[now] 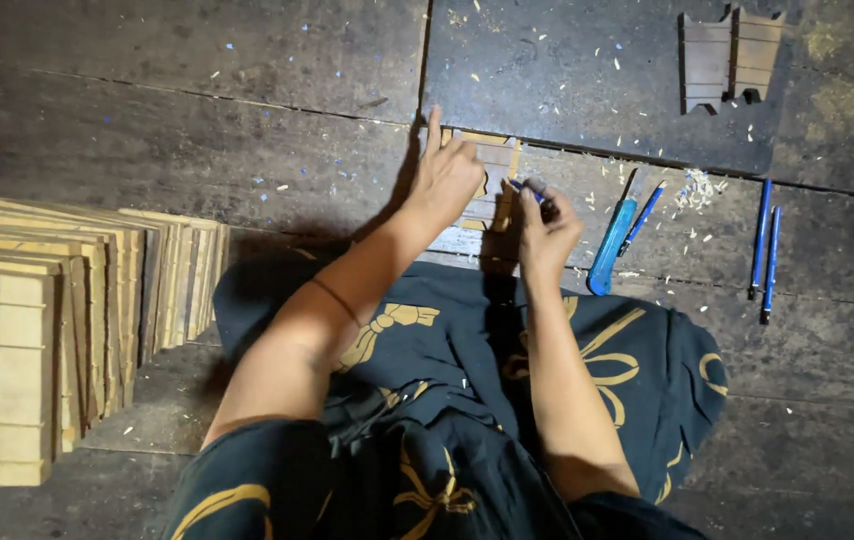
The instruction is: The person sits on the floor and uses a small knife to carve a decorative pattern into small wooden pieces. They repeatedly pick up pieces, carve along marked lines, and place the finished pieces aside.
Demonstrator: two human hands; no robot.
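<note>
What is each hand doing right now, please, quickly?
Left hand: open, pressed flat on the small wooden piece, forefinger stretched out.
Right hand: closed around a blue pen, tip at the piece.

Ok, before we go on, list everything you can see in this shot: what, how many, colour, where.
Wooden panel: one, tan, on the floor under both hands.
Pen: one, blue, in the right hand, tip on the panel.
Utility knife: one, light blue, on the floor right of the hands.
Loose pen: one, blue, beside the knife.
Pair of pens: two, blue, further right.
Notched wooden pieces: two, brown, top right.
Stacked panels: count unclear, tan, at left.
Wood shavings: scattered, pale, around the knife.
Plank floor: dark.
Garment: black with gold pattern, over the lap.
Left hand: pressing the panel.
Right hand: gripping the pen.
</note>
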